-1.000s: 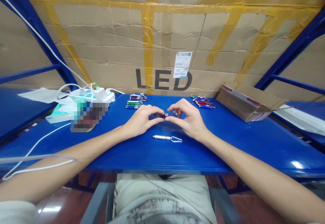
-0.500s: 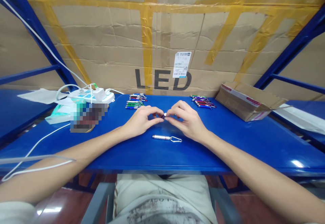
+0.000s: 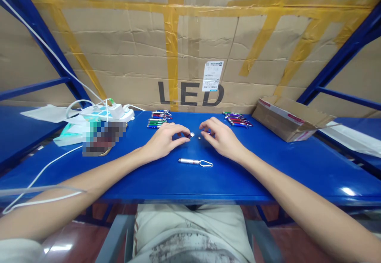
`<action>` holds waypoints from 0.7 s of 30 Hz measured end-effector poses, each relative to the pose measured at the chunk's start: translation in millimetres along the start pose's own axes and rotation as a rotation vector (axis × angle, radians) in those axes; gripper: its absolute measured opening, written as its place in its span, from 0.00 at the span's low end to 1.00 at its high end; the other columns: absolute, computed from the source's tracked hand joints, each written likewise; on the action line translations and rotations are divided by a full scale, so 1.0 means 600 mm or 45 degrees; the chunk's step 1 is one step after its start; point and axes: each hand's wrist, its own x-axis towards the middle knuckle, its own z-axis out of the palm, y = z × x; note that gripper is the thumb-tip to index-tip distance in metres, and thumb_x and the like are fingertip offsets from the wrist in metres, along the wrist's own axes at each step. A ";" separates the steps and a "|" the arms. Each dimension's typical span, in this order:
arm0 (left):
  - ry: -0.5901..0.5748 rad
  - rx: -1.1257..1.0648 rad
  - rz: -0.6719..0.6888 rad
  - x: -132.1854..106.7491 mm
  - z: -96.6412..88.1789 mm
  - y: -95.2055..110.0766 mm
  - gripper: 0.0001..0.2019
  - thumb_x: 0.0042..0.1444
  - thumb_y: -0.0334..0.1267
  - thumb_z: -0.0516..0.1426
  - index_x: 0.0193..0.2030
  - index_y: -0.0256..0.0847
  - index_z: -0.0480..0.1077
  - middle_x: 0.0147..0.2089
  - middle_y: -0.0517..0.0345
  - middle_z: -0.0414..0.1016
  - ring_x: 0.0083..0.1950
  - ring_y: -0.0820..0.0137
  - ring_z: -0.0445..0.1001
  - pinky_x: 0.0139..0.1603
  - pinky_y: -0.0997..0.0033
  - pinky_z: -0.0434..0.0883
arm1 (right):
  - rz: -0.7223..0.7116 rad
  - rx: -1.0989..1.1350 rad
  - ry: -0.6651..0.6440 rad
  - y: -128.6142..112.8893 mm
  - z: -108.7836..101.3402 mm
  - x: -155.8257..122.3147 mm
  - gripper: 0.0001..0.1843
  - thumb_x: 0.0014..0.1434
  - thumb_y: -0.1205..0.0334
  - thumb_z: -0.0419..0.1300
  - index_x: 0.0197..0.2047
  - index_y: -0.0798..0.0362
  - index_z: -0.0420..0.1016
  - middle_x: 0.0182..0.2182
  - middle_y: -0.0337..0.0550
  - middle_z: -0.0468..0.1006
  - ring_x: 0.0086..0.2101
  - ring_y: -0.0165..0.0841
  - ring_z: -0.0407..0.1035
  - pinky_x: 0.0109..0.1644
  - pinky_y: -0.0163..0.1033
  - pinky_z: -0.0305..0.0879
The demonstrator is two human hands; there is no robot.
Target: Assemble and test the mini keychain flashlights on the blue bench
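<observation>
My left hand (image 3: 166, 140) rests on the blue table (image 3: 291, 163) with its fingers curled round a small dark keychain torch body (image 3: 188, 136), whose round silvery end (image 3: 192, 134) points right. My right hand (image 3: 220, 138) lies a short gap to the right, fingers bent, pinching a tiny part that I cannot make out. Another small piece (image 3: 199, 138) lies on the table between the hands. A silver keychain torch (image 3: 195, 162) with a clip lies flat just in front of both hands, untouched.
Two piles of coloured keychain torches lie at the back: one (image 3: 159, 118) centre-left, one (image 3: 238, 119) centre-right. An open cardboard box (image 3: 293, 119) stands at the right. A white power strip (image 3: 110, 113) with cables and a blurred object (image 3: 102, 138) are at the left. Taped cardboard marked LED forms the back wall.
The hands were together at the torch's end half a second ago; now my right hand has pulled away to the right, leaving a gap. The left hand has kept still.
</observation>
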 end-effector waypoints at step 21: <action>-0.020 0.021 -0.002 -0.001 0.000 -0.010 0.11 0.74 0.47 0.63 0.55 0.47 0.81 0.53 0.57 0.87 0.51 0.62 0.82 0.59 0.59 0.71 | 0.148 -0.053 -0.266 0.023 0.023 -0.004 0.04 0.75 0.66 0.60 0.45 0.48 0.68 0.43 0.44 0.81 0.42 0.39 0.75 0.44 0.40 0.63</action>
